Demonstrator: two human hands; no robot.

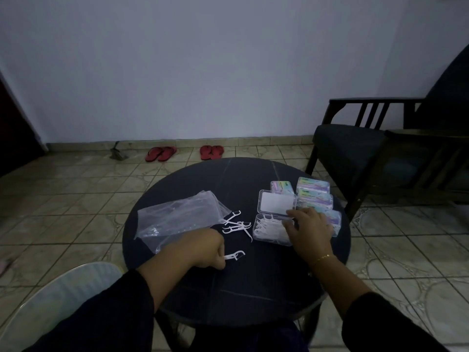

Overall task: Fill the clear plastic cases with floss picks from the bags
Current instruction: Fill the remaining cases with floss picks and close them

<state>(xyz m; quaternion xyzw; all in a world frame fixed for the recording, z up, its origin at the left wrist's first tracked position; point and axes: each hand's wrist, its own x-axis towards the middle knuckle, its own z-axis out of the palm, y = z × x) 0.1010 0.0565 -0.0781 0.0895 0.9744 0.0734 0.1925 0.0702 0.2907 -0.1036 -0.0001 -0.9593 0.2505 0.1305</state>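
Observation:
An open clear plastic case (269, 232) lies on the round dark table (253, 288), its lid (276, 204) folded back and several white floss picks in its tray. My right hand (309, 232) rests on the case's right side with fingers spread. My left hand (210, 250) pinches one white floss pick (234, 255) just above the tabletop. Several loose floss picks (237, 226) lie between the case and the crumpled clear bags (177, 217) on the left. Several closed, filled cases (314, 196) are stacked behind my right hand.
A dark wooden armchair (380, 148) stands to the right of the table. Two pairs of red sandals (185, 152) lie on the tiled floor by the wall. A pale plastic chair edge (58, 301) shows at the lower left.

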